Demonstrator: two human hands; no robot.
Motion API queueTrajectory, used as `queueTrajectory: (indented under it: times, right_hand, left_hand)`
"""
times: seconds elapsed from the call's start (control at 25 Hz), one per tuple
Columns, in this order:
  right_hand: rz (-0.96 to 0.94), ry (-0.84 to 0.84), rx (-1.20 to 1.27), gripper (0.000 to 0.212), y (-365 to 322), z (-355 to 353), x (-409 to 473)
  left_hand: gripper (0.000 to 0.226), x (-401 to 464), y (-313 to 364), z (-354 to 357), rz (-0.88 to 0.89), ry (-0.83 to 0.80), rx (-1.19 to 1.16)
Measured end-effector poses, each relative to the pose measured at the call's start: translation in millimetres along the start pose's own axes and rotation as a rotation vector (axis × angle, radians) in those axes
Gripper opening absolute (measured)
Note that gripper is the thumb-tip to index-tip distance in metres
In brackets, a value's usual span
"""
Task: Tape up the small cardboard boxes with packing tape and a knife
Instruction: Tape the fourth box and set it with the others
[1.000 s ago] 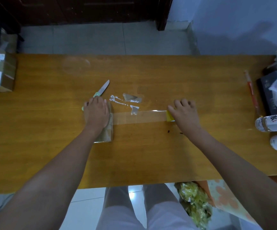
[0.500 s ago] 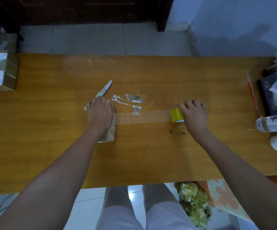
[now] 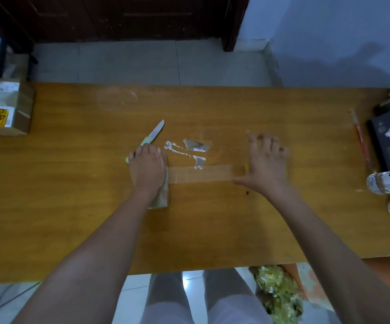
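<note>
Pressing flat, left hand [image 3: 147, 168] pins the small box [image 3: 162, 195]; right hand [image 3: 267, 164] hovers fingers spread, holding nothing afaict. Tape strip [image 3: 201, 174] could stick to the table [image 3: 72, 206] or wrinkle b4 the knife [image 3: 153, 135] cuts it, imo.

At frame centre we see the left hand [image 3: 146, 169] pressing a small box [image 3: 162, 195] on the counter [image 3: 72, 206], tape strip [image 3: 201, 174] stretching to the spread, blurred right hand [image 3: 267, 168]

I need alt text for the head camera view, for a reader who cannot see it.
A person's left hand presses a small cardboard box on a wooden table, while the right hand, fingers spread, hovers at the far end of a clear tape strip. A green-handled knife lies behind the box.
</note>
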State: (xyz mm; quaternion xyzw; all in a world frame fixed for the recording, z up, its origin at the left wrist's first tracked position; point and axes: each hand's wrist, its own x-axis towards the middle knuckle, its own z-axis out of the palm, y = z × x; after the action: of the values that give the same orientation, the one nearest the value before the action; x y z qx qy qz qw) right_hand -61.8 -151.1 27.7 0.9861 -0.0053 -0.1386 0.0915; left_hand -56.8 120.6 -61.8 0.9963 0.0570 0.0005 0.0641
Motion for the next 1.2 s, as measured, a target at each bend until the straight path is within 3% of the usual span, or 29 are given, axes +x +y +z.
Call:
queueTrajectory:
  times: [0.08,0.12,0.16,0.28,0.44,0.52,0.68,0.8,0.92,1.08,1.2]
  right_hand:
    - [-0.039,0.134,0.333,0.074,-51,-21,8]
    - [-0.042,0.094,0.488,0.048,-80,-32,18]
    - [-0.037,-0.01,0.566,0.036,-109,-39,30]
    - [-0.034,-0.323,0.586,0.038,-183,-36,70]
    - [0.009,-0.423,0.479,0.053,-231,-15,105]
    - [0.05,-0.404,0.419,0.057,-241,-6,113]
    - [0.103,-0.233,0.444,0.031,-248,5,117]
    - [0.15,-0.168,0.511,0.042,-237,7,122]
    - [0.23,-0.186,0.606,0.015,-216,7,136]
    - [0.226,-0.176,0.677,0.024,-181,6,136]
    - [0.181,-0.031,0.825,0.03,-149,0,103]
  left_hand:
    - [0.039,-1,0,1,-0.016,0.019,-0.013]
    - [0.036,-1,0,2,-0.034,0.032,-0.021]
    - [0.034,-2,1,2,-0.058,0.047,-0.029]
    - [0.031,-1,0,3,-0.11,0.073,-0.065]
    - [0.028,0,-1,5,-0.177,0.065,-0.096]
    - [0.027,0,-1,5,-0.183,0.029,-0.084]
    - [0.026,0,-1,5,-0.178,0.036,-0.098]
    - [0.028,-1,1,2,-0.137,0.06,-0.08]
    - [0.028,1,1,4,-0.13,0.029,-0.045]
    - [0.022,0,1,6,-0.135,0.05,-0.024]
    - [0.024,0,1,5,-0.114,0.039,-0.002]
